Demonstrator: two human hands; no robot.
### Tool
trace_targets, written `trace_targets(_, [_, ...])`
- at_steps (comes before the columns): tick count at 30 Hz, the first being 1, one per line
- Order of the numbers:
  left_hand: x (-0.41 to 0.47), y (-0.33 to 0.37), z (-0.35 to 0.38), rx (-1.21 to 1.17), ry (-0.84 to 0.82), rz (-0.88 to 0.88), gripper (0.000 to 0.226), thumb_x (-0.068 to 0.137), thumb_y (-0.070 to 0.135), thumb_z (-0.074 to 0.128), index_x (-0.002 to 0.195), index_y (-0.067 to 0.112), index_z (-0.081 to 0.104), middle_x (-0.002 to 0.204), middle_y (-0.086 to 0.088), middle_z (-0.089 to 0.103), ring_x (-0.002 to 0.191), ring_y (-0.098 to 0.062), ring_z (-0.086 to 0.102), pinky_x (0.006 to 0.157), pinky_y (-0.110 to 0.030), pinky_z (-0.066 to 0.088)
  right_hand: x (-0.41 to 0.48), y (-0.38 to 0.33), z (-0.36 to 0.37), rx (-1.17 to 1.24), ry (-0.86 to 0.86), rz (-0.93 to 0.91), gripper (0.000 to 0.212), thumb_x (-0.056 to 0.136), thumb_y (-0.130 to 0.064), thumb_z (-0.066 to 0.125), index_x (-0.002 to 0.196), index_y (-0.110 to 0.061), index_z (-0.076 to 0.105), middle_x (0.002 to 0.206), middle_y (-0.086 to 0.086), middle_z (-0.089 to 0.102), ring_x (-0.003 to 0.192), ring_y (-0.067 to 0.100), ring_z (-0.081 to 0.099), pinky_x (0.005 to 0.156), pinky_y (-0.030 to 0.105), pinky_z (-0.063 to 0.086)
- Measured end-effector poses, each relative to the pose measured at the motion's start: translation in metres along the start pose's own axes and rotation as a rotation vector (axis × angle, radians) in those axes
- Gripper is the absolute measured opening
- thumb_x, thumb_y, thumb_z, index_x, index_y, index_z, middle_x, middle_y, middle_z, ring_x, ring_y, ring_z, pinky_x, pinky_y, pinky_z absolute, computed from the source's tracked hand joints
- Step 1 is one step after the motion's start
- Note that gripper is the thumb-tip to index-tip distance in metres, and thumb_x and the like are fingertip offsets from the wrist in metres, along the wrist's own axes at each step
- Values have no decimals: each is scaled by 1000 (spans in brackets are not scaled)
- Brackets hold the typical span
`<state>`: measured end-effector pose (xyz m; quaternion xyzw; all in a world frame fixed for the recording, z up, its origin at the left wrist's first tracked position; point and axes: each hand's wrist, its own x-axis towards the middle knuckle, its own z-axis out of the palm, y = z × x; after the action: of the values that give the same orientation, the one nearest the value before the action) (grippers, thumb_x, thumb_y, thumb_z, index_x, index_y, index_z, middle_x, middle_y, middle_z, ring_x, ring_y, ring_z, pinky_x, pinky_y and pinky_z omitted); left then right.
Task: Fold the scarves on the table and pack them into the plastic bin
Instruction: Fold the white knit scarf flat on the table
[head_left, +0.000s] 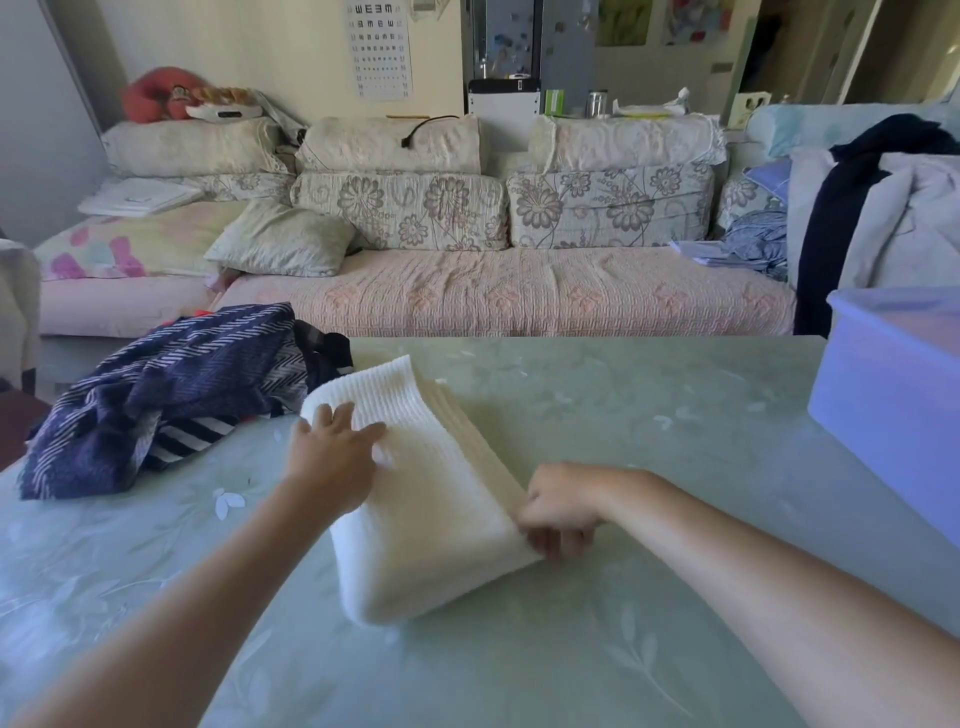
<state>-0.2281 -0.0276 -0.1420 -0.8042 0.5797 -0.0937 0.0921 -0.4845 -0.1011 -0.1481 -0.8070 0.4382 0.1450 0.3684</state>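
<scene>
Folding wants care — left grip (332, 452) lies flat, fingers straight, on the white scarf (441, 545); right grip (558, 517) pinches its three-o'clock edge — square the layers before lifting.

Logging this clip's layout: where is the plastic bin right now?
In the head view, the plastic bin sits on the table at its right edge, right of the white scarf.
</scene>
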Motion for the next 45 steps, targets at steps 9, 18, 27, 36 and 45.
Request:
trace_targets(9, [-36,55,5,-321,-305,68,118,57,101,25,153,40,-4,163,-2,-15,145,-44,-18,110,-73,3,11,-14,9,46,398,-64,36,81,-24,51,115,-27,62,118,-2,61,111,20,57,85,28,45])
trace_targets(18, [-17,-21,10,-299,-325,368,109,54,83,51,150,53,10,163,12,-9,149,-19,-19,118,-58,-8,12,-47,52,443,5,-146,45,82,11,38,110,-7,68,101,17,70,69,24,68,70,38,60])
trace_targets(27, [-58,-1,14,-120,-198,213,121,69,86,49,156,18,0,164,-10,-4,150,-31,-3,118,-59,12,39,-41,4,-323,792,-295,40,82,-8,51,117,-23,64,128,3,55,119,26,51,98,35,42])
trace_targets(36, [-67,13,19,-85,-122,148,91,86,66,35,154,15,2,163,-17,-3,150,-36,-1,117,-59,17,82,-49,-4,-800,568,-384,93,79,-20,63,158,-35,15,166,2,9,153,21,8,123,41,6])
trace_targets(45, [-62,15,13,-136,-134,82,84,83,55,51,150,18,16,158,-14,21,146,-35,21,108,-54,36,97,-45,0,-613,803,-510,53,95,-3,43,145,-19,49,148,4,51,134,27,48,102,42,44])
